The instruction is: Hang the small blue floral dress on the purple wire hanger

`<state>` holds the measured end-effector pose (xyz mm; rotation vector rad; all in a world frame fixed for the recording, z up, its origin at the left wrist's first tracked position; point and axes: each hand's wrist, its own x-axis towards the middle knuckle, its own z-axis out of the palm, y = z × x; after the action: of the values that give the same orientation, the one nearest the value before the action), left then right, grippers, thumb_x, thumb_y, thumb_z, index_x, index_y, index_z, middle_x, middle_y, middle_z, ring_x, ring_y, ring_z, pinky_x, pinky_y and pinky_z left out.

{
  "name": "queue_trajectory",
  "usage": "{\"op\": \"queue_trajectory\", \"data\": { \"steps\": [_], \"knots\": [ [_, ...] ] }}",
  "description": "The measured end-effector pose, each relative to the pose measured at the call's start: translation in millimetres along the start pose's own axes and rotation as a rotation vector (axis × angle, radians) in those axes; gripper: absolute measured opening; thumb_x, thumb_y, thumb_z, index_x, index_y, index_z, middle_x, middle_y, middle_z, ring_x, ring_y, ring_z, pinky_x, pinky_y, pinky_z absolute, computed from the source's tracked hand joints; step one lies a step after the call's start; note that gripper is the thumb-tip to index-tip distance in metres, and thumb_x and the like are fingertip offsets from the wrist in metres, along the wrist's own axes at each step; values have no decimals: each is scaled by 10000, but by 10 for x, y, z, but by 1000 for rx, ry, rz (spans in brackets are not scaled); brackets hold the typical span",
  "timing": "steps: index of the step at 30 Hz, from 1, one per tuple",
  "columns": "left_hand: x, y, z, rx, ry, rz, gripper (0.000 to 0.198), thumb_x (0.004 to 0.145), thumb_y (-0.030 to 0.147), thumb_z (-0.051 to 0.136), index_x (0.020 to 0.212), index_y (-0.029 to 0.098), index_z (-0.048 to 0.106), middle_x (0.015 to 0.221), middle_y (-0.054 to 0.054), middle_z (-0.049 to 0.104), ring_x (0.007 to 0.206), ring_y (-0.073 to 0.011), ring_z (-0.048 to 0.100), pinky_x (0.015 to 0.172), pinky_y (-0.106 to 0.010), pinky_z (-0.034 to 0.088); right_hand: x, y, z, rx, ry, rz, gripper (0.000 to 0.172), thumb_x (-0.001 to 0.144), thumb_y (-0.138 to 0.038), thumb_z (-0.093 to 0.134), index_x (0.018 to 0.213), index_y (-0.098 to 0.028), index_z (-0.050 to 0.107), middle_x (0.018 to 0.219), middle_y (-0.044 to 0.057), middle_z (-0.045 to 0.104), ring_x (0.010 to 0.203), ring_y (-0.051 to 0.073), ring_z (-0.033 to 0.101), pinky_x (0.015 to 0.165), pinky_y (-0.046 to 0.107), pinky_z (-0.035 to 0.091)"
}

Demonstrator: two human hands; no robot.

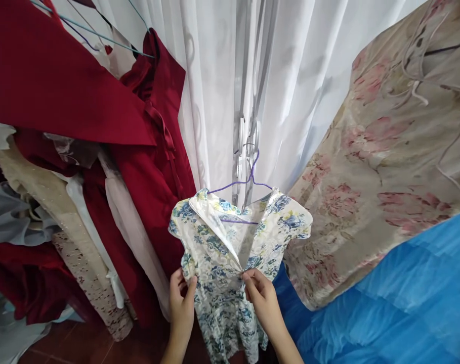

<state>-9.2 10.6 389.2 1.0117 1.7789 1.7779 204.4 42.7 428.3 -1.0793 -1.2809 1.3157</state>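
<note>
A white dress (218,275) with blue and yellow flowers hangs in front of me on a thin purple wire hanger (255,162). Its V-shaped opening is spread, and the left flap folds outward to show a pale lining. My left hand (183,298) is closed on the side of the dress at the waist, thumb in front and fingers partly hidden by the fabric. At the bottom point of the opening, my right hand (260,293) pinches the dress where the two edges meet. A tiny zipper pull seems to be between those fingertips, mostly covered.
Dark red garments (138,116) hang at left, beside a beige sequined one (58,202). White curtains (309,65) cover the back. At right hangs a beige dress with pink flowers (366,167), above blue gathered fabric (404,293). Reddish floor tiles (81,344) show at lower left.
</note>
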Motion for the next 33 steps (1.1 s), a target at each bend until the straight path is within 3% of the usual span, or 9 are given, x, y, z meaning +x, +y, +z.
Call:
{"op": "queue_trajectory", "data": {
  "steps": [2, 3, 5, 7, 9, 13, 17, 26, 33],
  "knots": [
    [-8, 109, 42, 120, 124, 231, 483, 841, 428, 685, 1237, 195, 538, 1284, -139, 565, 1189, -311, 561, 1043, -446, 444, 1, -11, 74, 28, 20, 24, 359, 899, -538, 604, 780, -201, 570, 490, -73, 395, 464, 121, 344, 487, 253, 252],
    [-13, 180, 73, 170, 80, 332, 422, 855, 375, 674, 1220, 207, 546, 1272, -132, 551, 1189, -300, 549, 1039, -436, 442, 5, -12, 117, 45, 28, 35, 367, 882, -545, 622, 765, -200, 570, 478, -79, 380, 452, 114, 324, 479, 249, 240],
    [-11, 323, 165, 222, -199, 457, 318, 883, 262, 625, 1193, 225, 564, 1232, -116, 555, 1199, -278, 535, 1034, -414, 441, 7, -13, 207, 74, 40, 48, 379, 851, -551, 657, 744, -196, 574, 467, -89, 358, 439, 100, 294, 469, 241, 218],
    [6, 430, 295, 210, -487, 468, 329, 877, 166, 584, 1198, 231, 555, 1211, -106, 571, 1196, -257, 542, 1017, -390, 452, -8, -20, 290, 93, 50, 48, 384, 832, -548, 683, 738, -187, 591, 472, -90, 357, 440, 93, 290, 467, 235, 210],
    [24, 478, 432, 168, -613, 436, 362, 843, 121, 590, 1189, 214, 536, 1179, -104, 593, 1148, -246, 572, 972, -365, 473, -42, -34, 355, 103, 61, 43, 389, 830, -545, 690, 739, -176, 606, 482, -84, 377, 441, 90, 299, 468, 233, 218],
    [14, 466, 586, 101, -679, 407, 224, 815, 98, 594, 1011, 205, 574, 980, -62, 649, 934, -215, 626, 829, -311, 484, -154, -81, 409, 110, 104, 28, 389, 834, -535, 689, 743, -163, 624, 488, -77, 401, 446, 86, 297, 473, 232, 216],
    [-59, 483, 511, 80, -664, 399, 106, 855, 133, 578, 787, 204, 540, 786, -16, 614, 757, -167, 594, 725, -265, 448, -245, -150, 407, 149, 134, 46, 381, 807, -522, 709, 726, -156, 644, 457, -70, 414, 443, 88, 291, 481, 244, 199],
    [-84, 527, 193, 147, -718, 414, 145, 901, 201, 558, 762, 202, 516, 744, -11, 590, 709, -163, 569, 694, -259, 424, -104, -561, 540, 199, 168, -64, 346, 806, -492, 723, 693, -179, 626, 449, -74, 399, 438, 91, 259, 482, 263, 189],
    [-166, 403, 278, 213, -749, 441, 177, 845, 145, 547, 719, 214, 443, 720, -3, 530, 675, -165, 544, 652, -271, 394, 161, -874, 567, 187, 266, -207, 311, 808, -470, 733, 769, -171, 658, 457, -67, 458, 432, 96, 316, 483, 259, 223]
  ]
}}
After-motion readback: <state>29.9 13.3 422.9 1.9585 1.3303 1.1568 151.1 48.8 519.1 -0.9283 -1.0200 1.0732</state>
